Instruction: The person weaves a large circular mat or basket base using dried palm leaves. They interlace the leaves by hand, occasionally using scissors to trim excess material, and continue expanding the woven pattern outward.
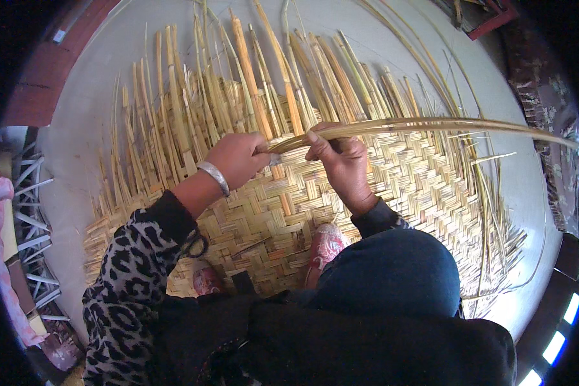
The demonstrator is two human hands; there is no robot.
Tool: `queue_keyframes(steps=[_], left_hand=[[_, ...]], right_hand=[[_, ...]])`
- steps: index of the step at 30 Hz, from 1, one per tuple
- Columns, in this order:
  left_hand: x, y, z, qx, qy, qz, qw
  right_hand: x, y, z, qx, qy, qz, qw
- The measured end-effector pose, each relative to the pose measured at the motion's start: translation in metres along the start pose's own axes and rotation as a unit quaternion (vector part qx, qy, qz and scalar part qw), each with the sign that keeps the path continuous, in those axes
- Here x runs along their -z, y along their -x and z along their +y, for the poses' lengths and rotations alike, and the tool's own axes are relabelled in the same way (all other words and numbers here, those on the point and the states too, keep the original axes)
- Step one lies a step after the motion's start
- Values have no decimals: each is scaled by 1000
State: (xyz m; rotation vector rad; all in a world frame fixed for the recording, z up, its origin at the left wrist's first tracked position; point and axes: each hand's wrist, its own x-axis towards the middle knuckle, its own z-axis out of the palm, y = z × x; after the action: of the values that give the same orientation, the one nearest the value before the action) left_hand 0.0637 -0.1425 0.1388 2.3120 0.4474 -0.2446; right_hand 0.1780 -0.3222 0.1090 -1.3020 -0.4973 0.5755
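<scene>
A half-woven mat of flat bamboo strips (392,186) lies on the grey floor, with loose strip ends fanning out at the far side. My left hand (238,157), with a silver bangle on the wrist, is closed around what looks like a small knife at the end of a long bamboo strip (431,123). My right hand (341,161) grips the same strip just to the right. The strip runs out to the right above the mat. My patterned shoes (325,248) rest on the woven part.
The grey floor (83,128) surrounds the mat. Thin loose strips (424,64) curve across the far right. A white metal rack (32,212) stands at the left edge. A red ledge (45,96) borders the upper left.
</scene>
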Motion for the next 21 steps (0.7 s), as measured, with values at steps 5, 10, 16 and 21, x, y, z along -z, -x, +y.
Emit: queue_keyframes(steps=[5,10,16,21], left_hand=[[10,-11,-24,-42,-95,-12,995],[47,7,-44,-37,-124,17,991],[135,55,-12,3,-226,9,974],[185,124,40,38,-256,74,963]], right_hand=[[20,-16,7,-12,-24,83,996],[58,-30,31,-86,-75,193,975],[83,-35,74,-149,-85,230,958],[94,-44,104,-188,-92,234,949]])
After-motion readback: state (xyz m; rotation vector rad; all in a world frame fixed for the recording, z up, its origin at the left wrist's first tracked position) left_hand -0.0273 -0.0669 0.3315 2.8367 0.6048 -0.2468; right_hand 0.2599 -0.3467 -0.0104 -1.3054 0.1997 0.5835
